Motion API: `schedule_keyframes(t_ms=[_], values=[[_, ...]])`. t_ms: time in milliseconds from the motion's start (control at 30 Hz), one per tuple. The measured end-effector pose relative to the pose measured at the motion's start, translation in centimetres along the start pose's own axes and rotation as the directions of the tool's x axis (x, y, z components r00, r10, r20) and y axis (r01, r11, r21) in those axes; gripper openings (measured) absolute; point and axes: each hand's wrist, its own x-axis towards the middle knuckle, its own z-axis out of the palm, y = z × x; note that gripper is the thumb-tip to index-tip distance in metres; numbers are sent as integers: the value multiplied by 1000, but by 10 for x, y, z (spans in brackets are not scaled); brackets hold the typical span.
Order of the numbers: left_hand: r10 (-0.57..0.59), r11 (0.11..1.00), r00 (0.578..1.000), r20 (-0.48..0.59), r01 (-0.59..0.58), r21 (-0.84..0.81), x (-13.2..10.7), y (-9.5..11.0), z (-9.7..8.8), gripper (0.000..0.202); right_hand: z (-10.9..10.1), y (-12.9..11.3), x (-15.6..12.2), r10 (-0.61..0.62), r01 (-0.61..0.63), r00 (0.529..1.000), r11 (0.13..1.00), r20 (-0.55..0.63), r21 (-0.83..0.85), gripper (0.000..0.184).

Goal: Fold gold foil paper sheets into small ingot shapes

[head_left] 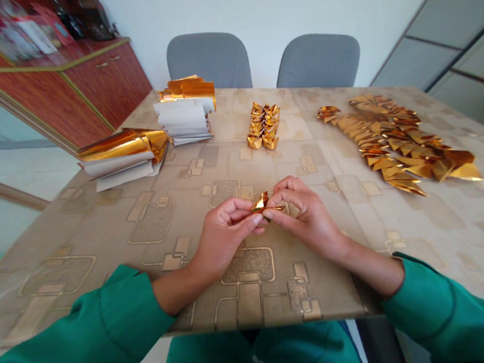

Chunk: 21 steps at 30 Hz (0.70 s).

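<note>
Between my two hands is a small folded gold foil paper ingot (pixel 260 202), held above the front part of the table. My left hand (pixel 234 223) pinches its left side with thumb and fingers. On the other side, my right hand (pixel 299 210) grips it with thumb and index finger. Parts of the piece are hidden by the fingertips. Beyond the hands, two rows of finished-looking gold paper ingots (pixel 263 125) stand close together. At the right lies a spread of overlapping folded gold paper pieces (pixel 392 138).
Two stacks of gold and white paper sheets, a nearer one (pixel 123 156) and a farther one (pixel 186 112), lie at the left. A patterned cloth covers the table (pixel 253 294). Two grey chairs (pixel 208 62) stand behind it. A wooden cabinet (pixel 70 89) is at back left.
</note>
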Motion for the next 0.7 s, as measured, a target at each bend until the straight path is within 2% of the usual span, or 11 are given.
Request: schedule_keyframes(t_ms=[100, 200, 300, 467, 700], values=[[-56, 991, 998, -4, 55, -120, 2, -1, -1, 25, 0, 0, 1, 35, -36, 999, 997, 6, 64, 9], [-87, 976, 996, -4, 85, -201, 2, -1, -1, 24, 1, 0, 2, 133, -132, 991, 972, 4, 194, 17], [-110, 973, 994, 25, 113, -201, 1, -2, -2, 23, 3, 1, 3, 199, -194, 980, 944, 9, 265, 20], [-128, 980, 991, 38, 132, -151, 1, -3, -1, 22, 7, 1, 2, 240, -232, 971, 942, 0, 243, 18], [-151, 965, 988, -30, 141, -222, 4, 1, -4, 26, 3, 5, 0, 314, -352, 935, 877, 166, 327, 29]])
